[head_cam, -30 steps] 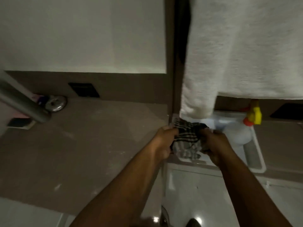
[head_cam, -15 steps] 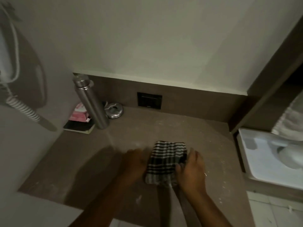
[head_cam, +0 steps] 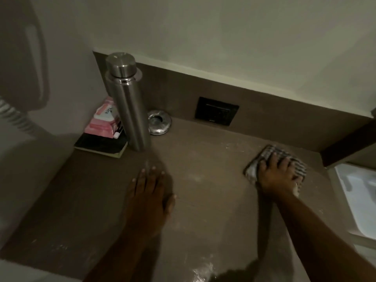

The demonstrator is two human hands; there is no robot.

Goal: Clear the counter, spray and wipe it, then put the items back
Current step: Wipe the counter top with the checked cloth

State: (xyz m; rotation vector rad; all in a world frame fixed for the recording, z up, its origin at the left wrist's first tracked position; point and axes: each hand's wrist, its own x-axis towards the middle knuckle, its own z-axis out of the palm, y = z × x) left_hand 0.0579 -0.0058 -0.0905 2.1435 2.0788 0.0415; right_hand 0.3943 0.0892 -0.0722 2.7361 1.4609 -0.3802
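A folded black-and-white checked cloth (head_cam: 264, 154) lies on the brown counter (head_cam: 203, 190) at the far right. My right hand (head_cam: 278, 176) presses flat on it with spread fingers. My left hand (head_cam: 151, 192) rests palm down on the bare counter near the middle, fingers straight, holding nothing. At the back left stand a steel bottle (head_cam: 127, 102), a pink tissue pack (head_cam: 103, 121) on a dark notebook (head_cam: 101, 144), and a small round metal dish (head_cam: 159, 125).
A black wall socket (head_cam: 216, 110) sits in the backsplash. A white basin (head_cam: 358, 196) adjoins the counter on the right. A wall-mounted hair dryer with coiled cord (head_cam: 14, 117) hangs at the left. Wet streaks shine near the counter's front edge.
The cloth went from the basin side onto the counter middle, then slid to the far right under my right hand. My left hand let go of it and now rests flat on the counter.
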